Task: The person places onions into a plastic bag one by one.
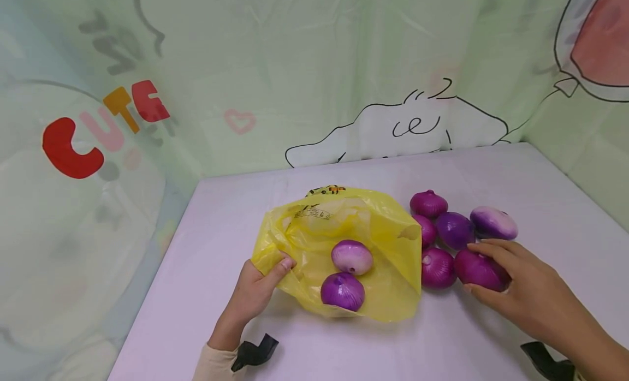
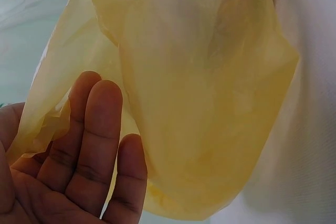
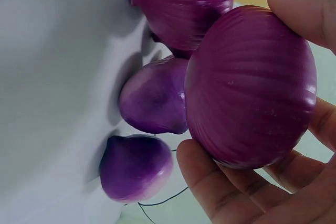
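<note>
My left hand (image 1: 259, 287) pinches the left edge of a yellow plastic bag (image 1: 390, 283), thumb over the rim. The bag's mouth faces me. Inside lie a pale purple onion (image 1: 351, 256) and a darker onion (image 1: 342, 292). In the left wrist view the bag's film (image 2: 205, 103) hangs beside the fingers and hides its contents. My right hand (image 1: 538, 288) grips a red onion (image 1: 482, 271) right of the bag, thumb on one side and fingers on the other. The right wrist view shows that onion (image 3: 252, 87) large, overlapping others behind it.
Several onions cluster right of the bag: one nearest me (image 1: 437, 268), a dark purple one (image 1: 455, 231), a whitish one (image 1: 493, 222) and one at the back (image 1: 429, 204). The white tabletop (image 1: 221, 222) ends at a printed curtain (image 1: 295, 70).
</note>
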{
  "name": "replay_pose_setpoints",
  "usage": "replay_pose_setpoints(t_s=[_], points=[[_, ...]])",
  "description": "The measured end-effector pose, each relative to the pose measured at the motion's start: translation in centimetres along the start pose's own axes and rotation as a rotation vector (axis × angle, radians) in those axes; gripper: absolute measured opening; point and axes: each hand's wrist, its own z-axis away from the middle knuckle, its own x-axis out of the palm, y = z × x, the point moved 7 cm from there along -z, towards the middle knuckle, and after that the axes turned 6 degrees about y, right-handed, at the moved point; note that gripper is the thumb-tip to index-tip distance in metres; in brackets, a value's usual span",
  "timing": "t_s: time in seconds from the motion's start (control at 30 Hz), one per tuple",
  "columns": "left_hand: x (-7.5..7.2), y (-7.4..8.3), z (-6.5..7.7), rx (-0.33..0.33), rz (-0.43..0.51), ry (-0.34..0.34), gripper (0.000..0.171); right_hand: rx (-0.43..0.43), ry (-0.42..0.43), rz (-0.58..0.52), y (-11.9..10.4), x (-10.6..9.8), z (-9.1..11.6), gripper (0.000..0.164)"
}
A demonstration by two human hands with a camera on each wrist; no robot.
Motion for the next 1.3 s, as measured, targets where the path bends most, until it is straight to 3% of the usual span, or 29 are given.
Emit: replay_pose_setpoints(t_s=[0.57,1.3], points=[[-0.1,0.0,0.0,-0.008,-0.005,0.000,0.014,-0.037,0.004,-0.013,-2.8,-1.1,-0.2,0.077],[0.0,0.1,0.0,-0.010,0.000,-0.004,0.015,-0.189,0.117,-0.141,-7.3,-3.0,-0.9,0.079]])
